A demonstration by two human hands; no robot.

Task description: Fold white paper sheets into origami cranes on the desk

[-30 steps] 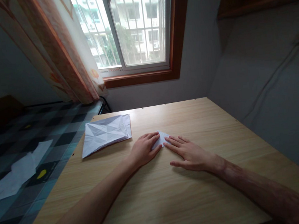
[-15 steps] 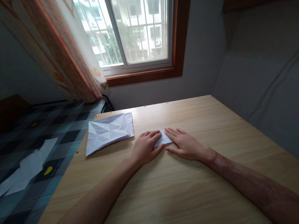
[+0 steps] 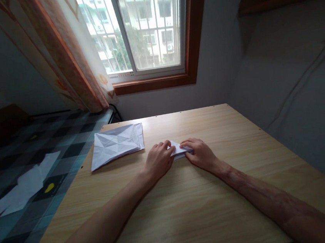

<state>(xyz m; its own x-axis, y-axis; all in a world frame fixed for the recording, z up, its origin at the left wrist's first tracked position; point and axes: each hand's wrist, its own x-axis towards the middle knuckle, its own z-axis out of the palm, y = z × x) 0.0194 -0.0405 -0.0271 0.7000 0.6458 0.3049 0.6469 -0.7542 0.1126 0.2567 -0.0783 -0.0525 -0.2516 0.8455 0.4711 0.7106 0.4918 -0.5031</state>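
A small folded white paper (image 3: 178,150) lies on the wooden table, between my two hands. My left hand (image 3: 159,156) has its fingers curled and closed on the paper's left side. From the right, my right hand (image 3: 199,151) pinches the paper's right edge, thumb at the near side and fingers on top. Parts of the paper are hidden under the fingers of both hands. To the left of my left hand, a stack of creased white paper sheets (image 3: 117,143) rests near the table's far left corner.
The light wooden table (image 3: 217,200) ends at a plaid-covered bed (image 3: 74,136) on the left, where loose white paper pieces (image 3: 27,186) lie. A barred window (image 3: 153,33) with a patterned curtain (image 3: 65,58) is beyond. A cable (image 3: 298,84) runs along the right wall.
My fingers, flat on the paper half a second ago, are now curled around its sides. The paper's near part looks lifted and more of its edge shows. The view has shifted slightly.
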